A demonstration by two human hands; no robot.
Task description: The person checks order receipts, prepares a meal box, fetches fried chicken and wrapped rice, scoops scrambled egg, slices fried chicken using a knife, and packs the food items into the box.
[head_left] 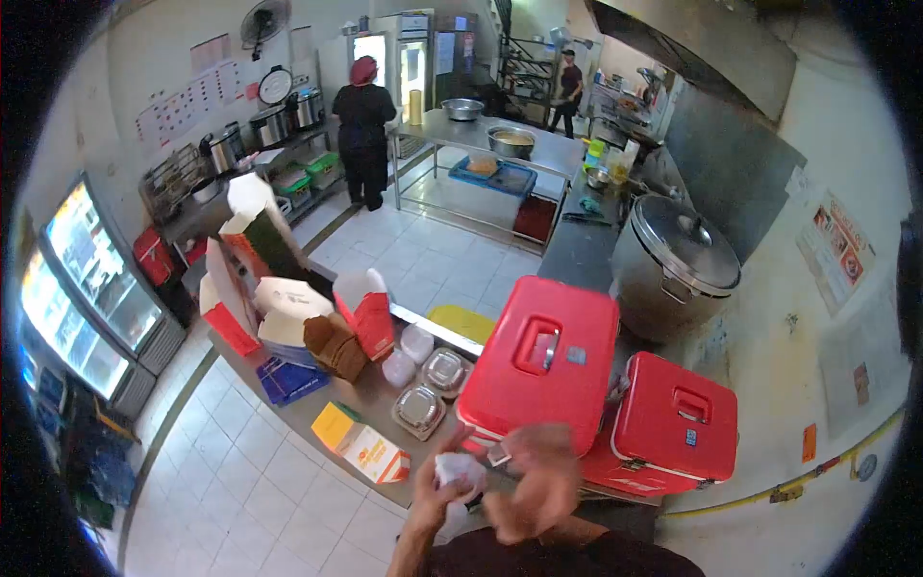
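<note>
Near the bottom centre, my left hand (430, 495) has its fingers round a small white wrapped item (460, 475). My right hand (536, 479) is just to its right, blurred by motion, so its fingers cannot be made out clearly. Both hands are in front of a large red cooler (548, 356) with a closed lid. To the left of the cooler lie lidded clear containers (419, 411) and white round items (399, 367). A yellow, white and orange box (361, 442) lies at the counter's front edge.
Red and white cartons (368, 317), a brown carton (334, 348) and a blue packet (291, 379) crowd the counter's left part. A smaller red cooler (675, 418) and a large lidded pot (683, 250) are at right. Two people (364, 135) stand farther back.
</note>
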